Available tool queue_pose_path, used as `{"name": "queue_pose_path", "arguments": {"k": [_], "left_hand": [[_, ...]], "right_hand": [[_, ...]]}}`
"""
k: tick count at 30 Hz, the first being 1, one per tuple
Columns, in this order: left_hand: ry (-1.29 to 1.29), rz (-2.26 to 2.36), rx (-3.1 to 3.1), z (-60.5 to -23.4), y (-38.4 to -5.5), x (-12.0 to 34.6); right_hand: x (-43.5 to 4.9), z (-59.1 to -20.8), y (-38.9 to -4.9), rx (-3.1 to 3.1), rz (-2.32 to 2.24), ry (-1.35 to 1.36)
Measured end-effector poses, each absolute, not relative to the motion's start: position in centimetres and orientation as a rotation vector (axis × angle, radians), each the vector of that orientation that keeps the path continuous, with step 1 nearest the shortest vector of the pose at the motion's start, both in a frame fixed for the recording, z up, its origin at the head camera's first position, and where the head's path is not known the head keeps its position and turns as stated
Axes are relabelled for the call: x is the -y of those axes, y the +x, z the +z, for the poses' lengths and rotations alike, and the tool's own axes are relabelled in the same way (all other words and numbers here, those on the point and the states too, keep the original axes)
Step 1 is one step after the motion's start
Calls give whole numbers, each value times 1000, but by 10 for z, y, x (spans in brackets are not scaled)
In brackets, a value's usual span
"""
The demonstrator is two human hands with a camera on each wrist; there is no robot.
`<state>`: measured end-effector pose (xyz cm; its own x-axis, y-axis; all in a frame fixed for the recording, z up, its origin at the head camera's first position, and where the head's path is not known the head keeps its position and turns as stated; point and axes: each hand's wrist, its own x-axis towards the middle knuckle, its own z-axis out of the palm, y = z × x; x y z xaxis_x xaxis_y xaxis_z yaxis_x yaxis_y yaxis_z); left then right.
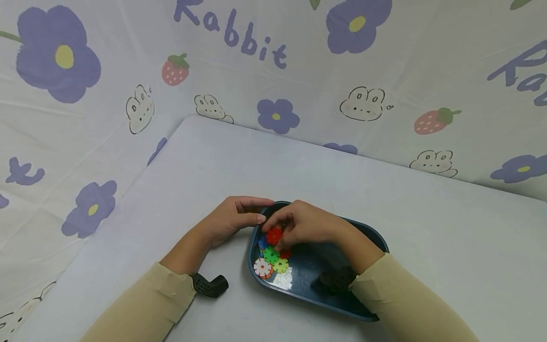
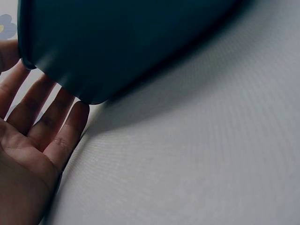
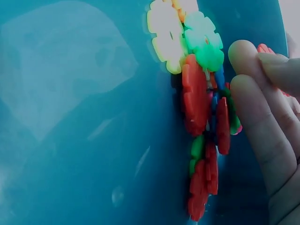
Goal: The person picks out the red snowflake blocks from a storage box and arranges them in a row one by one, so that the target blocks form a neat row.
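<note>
My left hand (image 1: pixel 231 219) holds the left end of a dark blue tray (image 1: pixel 299 297), thumb at the rim and fingertips against the outer wall in the left wrist view. Reaching into that end, my right hand (image 1: pixel 305 222) pinches a red notched plastic disc (image 1: pixel 274 236) between thumb and fingers. Below it lie a green disc (image 1: pixel 271 255), a yellow-green disc (image 1: pixel 281 265) and a white disc (image 1: pixel 262 267). In the right wrist view, several red discs (image 3: pixel 194 96) and others lean in a pile beside the right fingers, which partly cover the pinched disc.
The tray stands on a white table (image 1: pixel 239 166). A black wrist device (image 1: pixel 210 286) sits at the left cuff, and a dark one (image 1: pixel 335 281) hangs under the right wrist over the tray. Behind the table hangs a printed cloth (image 1: pixel 307 80).
</note>
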<state>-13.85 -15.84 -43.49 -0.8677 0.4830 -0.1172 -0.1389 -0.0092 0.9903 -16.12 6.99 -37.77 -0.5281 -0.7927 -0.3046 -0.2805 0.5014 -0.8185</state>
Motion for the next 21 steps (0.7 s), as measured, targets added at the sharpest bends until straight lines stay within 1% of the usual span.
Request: {"name": "queue_pose_path", "arguments": {"k": [5, 11, 16, 21], "left_hand": [[362, 1933, -1851, -435, -138, 158], [386, 1921, -1835, -438, -138, 156], [388, 1913, -1852, -440, -138, 157], [380, 1926, -1864, -439, -140, 161]], "right_hand": [[-74, -372, -161, -2081, -973, -874], [-93, -358, -159, -2159, -1156, -808], [-104, -350, -159, -2224, -1235, -839], [-104, -344, -163, -2238, -1254, -865]]}}
